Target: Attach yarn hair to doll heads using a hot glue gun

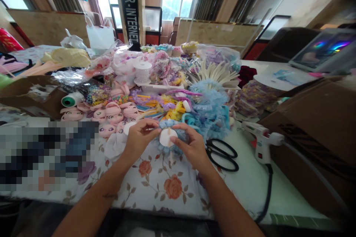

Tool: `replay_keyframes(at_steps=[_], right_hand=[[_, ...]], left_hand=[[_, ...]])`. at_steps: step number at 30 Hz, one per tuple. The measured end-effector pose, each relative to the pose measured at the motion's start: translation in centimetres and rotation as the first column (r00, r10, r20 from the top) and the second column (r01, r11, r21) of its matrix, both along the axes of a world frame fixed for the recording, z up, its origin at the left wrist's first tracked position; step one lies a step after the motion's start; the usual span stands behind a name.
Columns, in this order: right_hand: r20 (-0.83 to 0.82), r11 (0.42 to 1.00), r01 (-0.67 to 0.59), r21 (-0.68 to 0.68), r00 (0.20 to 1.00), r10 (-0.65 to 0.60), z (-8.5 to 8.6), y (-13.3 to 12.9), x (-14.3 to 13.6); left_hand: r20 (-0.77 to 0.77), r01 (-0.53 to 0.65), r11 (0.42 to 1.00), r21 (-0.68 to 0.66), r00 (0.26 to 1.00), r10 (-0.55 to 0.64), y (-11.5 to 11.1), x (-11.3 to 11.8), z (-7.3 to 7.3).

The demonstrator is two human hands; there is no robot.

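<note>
Both hands work on a light blue ruffled piece (164,123) with a white round disc (166,137) at its middle, held just above the flowered tablecloth. My left hand (141,133) pinches the ruffle's left edge between thumb and fingertips. On the other side, my right hand (194,144) grips the piece, its thumb against the disc and its fingers behind. A short pale strip lies across the disc. Black-handled scissors (222,157) rest beside my right hand. Behind it is a heap of blue ruffled trim (213,109).
A glue gun (260,139) with a cord stands at right by a cardboard box (314,129). Several doll heads (115,117) lie beyond my left hand, near a thread cone (72,100). A white spool (142,73) and bagged trims fill the back; another box (30,96) is left.
</note>
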State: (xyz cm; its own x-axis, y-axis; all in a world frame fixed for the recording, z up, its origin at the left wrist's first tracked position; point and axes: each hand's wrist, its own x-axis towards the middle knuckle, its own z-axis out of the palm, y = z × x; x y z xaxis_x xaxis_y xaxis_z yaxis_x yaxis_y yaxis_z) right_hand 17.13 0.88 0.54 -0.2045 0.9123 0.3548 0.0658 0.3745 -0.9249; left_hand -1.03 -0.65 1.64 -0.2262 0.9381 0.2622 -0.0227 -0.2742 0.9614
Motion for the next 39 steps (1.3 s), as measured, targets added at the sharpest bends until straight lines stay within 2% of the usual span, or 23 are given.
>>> replay_keyframes(at_steps=[6, 10, 13, 16, 20, 26, 30, 33, 36, 39], right_hand=[[-0.023, 1.0, 0.004, -0.003, 1.0, -0.004, 0.1, -0.1, -0.1], [-0.033, 1.0, 0.014, -0.016, 0.999, -0.014, 0.2, -0.2, -0.1], [-0.023, 0.999, 0.026, -0.024, 0.999, -0.026, 0.4, -0.2, -0.2], [-0.005, 0.999, 0.037, -0.025, 0.999, -0.038, 0.5, -0.2, -0.2], [0.01, 1.0, 0.028, -0.005, 1.0, -0.028, 0.4, -0.2, -0.3], [0.051, 0.998, 0.046, 0.043, 0.998, -0.048, 0.4, -0.3, -0.3], [0.071, 0.996, 0.056, 0.074, 0.996, -0.061, 0.3, -0.3, -0.3], [0.076, 0.993, 0.053, 0.103, 0.995, -0.062, 0.3, -0.3, -0.4], [0.081, 0.991, 0.05, 0.127, 0.995, -0.061, 0.1, -0.2, -0.4], [0.083, 0.991, 0.049, 0.124, 0.995, -0.059, -0.1, -0.1, -0.5]], left_hand=[[-0.044, 0.031, 0.999, 0.044, 0.999, -0.029, 0.1, 0.0, -0.7], [-0.016, 0.05, 0.999, -0.004, 0.999, -0.05, -0.1, 0.6, -0.9], [0.014, -0.011, 1.0, 0.008, 1.0, 0.011, -0.3, 1.1, -1.0], [-0.093, -0.087, 0.986, 0.145, 0.99, 0.101, -0.6, 1.1, -1.1], [-0.318, -0.104, 0.92, 0.377, 0.919, 0.235, -0.9, 0.6, -0.8], [-0.589, -0.024, 0.864, 0.502, 0.722, 0.362, -1.0, 0.2, -0.1], [-0.642, 0.011, 0.852, 0.524, 0.663, 0.386, -1.0, 0.4, 0.0], [-0.645, 0.0, 0.836, 0.549, 0.636, 0.423, -0.9, 0.5, -0.2], [-0.669, -0.006, 0.843, 0.537, 0.606, 0.431, -0.9, 0.6, -0.3], [-0.664, -0.029, 0.853, 0.521, 0.613, 0.427, -1.1, 0.6, -0.2]])
